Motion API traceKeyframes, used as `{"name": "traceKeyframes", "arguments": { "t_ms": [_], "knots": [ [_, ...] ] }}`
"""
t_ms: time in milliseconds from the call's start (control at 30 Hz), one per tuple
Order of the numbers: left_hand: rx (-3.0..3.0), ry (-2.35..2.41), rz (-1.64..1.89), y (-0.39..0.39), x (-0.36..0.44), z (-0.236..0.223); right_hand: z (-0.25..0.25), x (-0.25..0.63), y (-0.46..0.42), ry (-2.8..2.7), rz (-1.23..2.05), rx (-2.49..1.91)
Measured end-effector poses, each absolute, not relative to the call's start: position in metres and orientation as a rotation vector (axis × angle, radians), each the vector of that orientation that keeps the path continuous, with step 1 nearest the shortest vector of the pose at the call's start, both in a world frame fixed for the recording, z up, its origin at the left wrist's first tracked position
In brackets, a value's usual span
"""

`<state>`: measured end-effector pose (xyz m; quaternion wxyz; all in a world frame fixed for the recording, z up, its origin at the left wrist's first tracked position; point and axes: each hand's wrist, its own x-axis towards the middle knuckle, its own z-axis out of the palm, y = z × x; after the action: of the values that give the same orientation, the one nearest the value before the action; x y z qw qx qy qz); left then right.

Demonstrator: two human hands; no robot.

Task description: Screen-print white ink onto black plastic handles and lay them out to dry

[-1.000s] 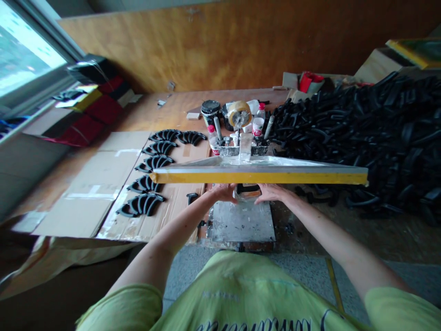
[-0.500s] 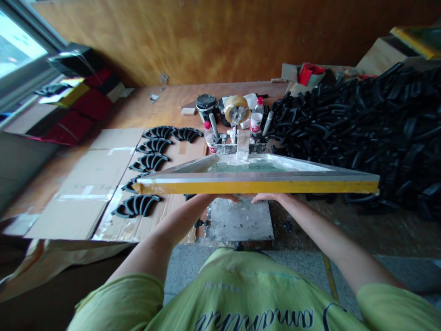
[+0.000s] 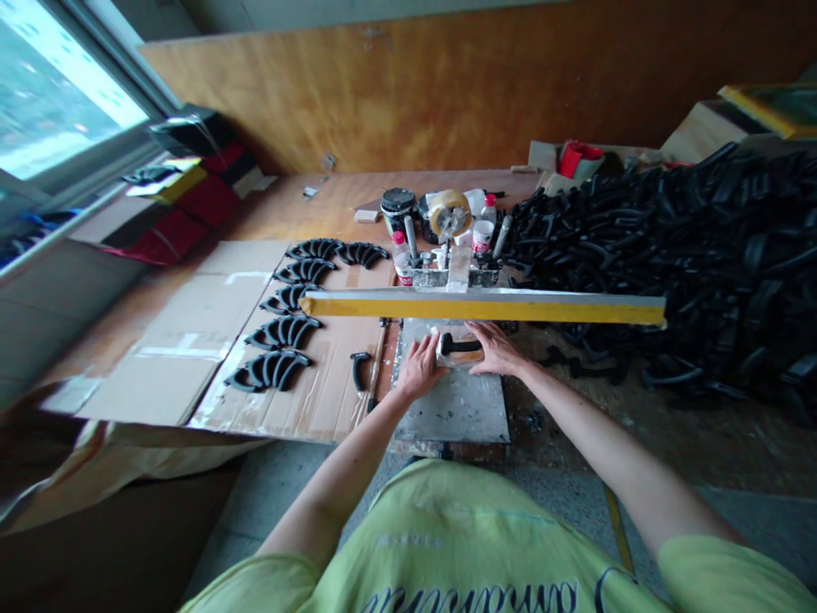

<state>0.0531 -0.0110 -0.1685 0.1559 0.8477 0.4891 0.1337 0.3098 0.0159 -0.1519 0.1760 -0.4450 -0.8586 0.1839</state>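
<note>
A hinged screen frame with a yellow front edge hangs raised over a paint-smeared metal plate. On the plate, under the frame, lies a black curved handle part on a small block. My left hand rests flat on the plate at the part's left end, fingers spread. My right hand touches the part's right end, fingers stretched forward and partly under the frame.
A big heap of black handle parts fills the right side. Rows of the same parts lie on flattened cardboard at left. One loose part lies beside the plate. Bottles, a tin and a tape roll stand behind the frame.
The view has shifted, so the yellow frame edge now sits higher over the plate. Both hands, half hidden beneath it before, now show at the black part's ends.
</note>
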Motion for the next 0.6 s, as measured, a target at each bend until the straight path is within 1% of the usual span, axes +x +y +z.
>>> {"name": "traceKeyframes", "arguments": {
  "t_ms": [200,333,400,467,533,600],
  "knots": [
    [2.478,1.363,0.235,-0.013,0.061,-0.156,-0.157,0.309,0.019,-2.424,0.523,-1.234],
    [2.41,1.396,0.214,-0.014,0.061,-0.15,-0.159,0.31,0.022,-2.445,0.559,-1.229],
    [2.323,1.414,0.268,-0.016,0.053,-0.144,-0.158,0.312,0.019,-2.451,0.584,-1.239],
    [2.088,1.471,0.499,-0.016,0.039,-0.131,-0.155,0.317,0.014,-2.428,0.589,-1.264],
    [1.7,1.525,0.905,-0.012,0.022,-0.105,-0.15,0.328,0.009,-2.358,0.584,-1.287],
    [1.307,1.473,1.299,-0.004,0.011,-0.068,-0.145,0.345,0.006,-2.231,0.584,-1.333]
  ]
}}
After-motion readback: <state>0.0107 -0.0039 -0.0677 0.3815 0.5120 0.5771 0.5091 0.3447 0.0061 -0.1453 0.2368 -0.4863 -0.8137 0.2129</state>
